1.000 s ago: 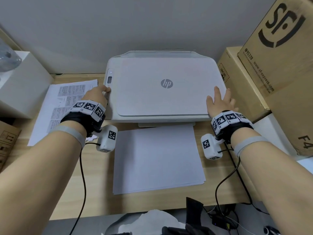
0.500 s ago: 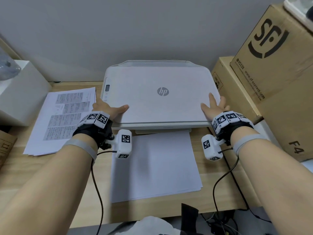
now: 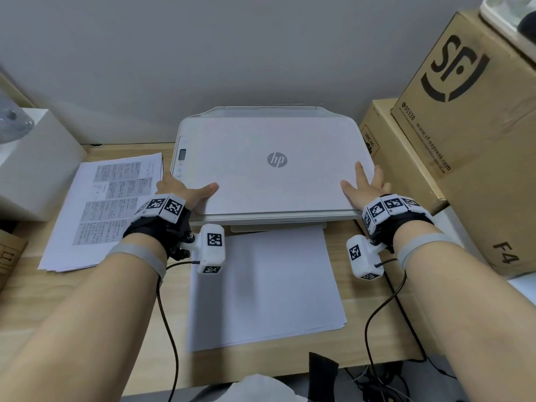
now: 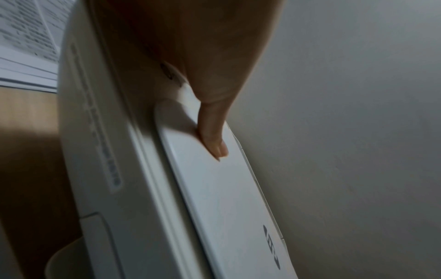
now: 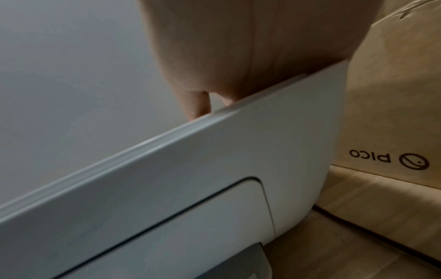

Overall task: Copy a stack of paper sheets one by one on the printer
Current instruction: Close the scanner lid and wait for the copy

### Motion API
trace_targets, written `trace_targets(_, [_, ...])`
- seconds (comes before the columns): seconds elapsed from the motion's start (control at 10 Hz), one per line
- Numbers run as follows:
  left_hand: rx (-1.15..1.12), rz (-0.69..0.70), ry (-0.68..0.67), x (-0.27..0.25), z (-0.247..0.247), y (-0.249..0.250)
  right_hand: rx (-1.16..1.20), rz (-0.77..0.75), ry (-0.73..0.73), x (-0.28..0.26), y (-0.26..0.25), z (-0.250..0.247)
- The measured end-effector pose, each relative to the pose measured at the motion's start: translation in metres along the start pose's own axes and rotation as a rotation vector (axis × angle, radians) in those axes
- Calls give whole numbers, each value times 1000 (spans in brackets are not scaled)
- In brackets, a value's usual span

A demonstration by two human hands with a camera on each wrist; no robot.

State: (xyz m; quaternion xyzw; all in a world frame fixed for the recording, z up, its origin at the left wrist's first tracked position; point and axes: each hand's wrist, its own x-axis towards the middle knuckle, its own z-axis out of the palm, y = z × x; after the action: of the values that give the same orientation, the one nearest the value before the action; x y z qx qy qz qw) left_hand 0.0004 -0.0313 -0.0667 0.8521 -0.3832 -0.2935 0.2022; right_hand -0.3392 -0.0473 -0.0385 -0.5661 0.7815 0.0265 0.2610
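Note:
The white HP printer [image 3: 261, 134] stands at the back of the wooden desk with its lid [image 3: 304, 187] down. My left hand [image 3: 179, 190] is at the lid's front left corner, thumb [image 4: 212, 136] lying on top [image 4: 226, 198] and the other fingers curled at the edge, mostly hidden. My right hand [image 3: 365, 187] rests flat on the front right corner, fingers straight and spread; the right wrist view shows its fingertips [image 5: 195, 105] above the printer's side [image 5: 214, 169]. A stack of printed sheets [image 3: 104, 204] lies left of the printer. In front of it lies a stack of blank-looking sheets [image 3: 266, 285].
Cardboard boxes [image 3: 464, 140] stand tight against the printer's right side, a low one [image 3: 400, 169] nearest. A white box [image 3: 34, 163] sits at the far left. The grey wall is just behind the printer. Cables hang off the desk's front edge [image 3: 371, 338].
My left hand has left the control panel and moved to the lid's front left corner, thumb on top. The right hand has slid slightly towards the lid's front edge.

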Motion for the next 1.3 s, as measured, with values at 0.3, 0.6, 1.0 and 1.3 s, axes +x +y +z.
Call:
trace_targets(0.3, [22, 9, 2, -1, 0, -1, -6, 0, -3, -3, -1, -1])
trace_targets(0.6, [48, 14, -6, -9, -1, 4, -19, -5, 11, -3, -1, -1])
trace_targets(1.0, [64, 11, -10, -8, -2, 2, -34, -13, 12, -5, -1, -1])
trace_targets(1.3, [57, 10, -15, -8, -2, 2, -37, -14, 12, -4, -1, -1])
